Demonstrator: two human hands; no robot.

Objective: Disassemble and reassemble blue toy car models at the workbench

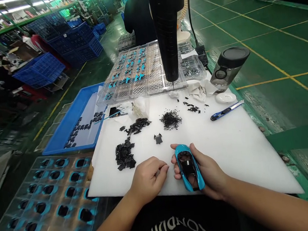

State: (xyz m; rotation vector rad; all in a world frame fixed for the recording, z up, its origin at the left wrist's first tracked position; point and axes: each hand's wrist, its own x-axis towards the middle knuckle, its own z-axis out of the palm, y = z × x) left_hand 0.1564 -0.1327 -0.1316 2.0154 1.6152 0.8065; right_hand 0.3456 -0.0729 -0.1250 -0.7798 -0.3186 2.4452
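Note:
My right hand [209, 173] is wrapped around a blue toy car body [182, 148] with a black interior, held tilted over the near edge of the white work board [225, 149]. Just left of it, my left hand [150, 177] is closed in a pinch, thumb against forefinger. Whatever may be between those fingertips is too small or hidden to make out. Ahead of the hands lies a single black plastic part [158, 139]. Beyond it is a pile of tiny black pieces [171, 120]. Larger black parts [125, 154] are heaped to the left.
A black electric screwdriver [167, 40] hangs over the board. Behind stands a clear compartment tray [141, 90] with blue parts. A blue bin [86, 99] and another tray of car bodies [52, 203] are on the left. A utility knife [227, 110] and a dark-lidded bottle [228, 68] are on the right.

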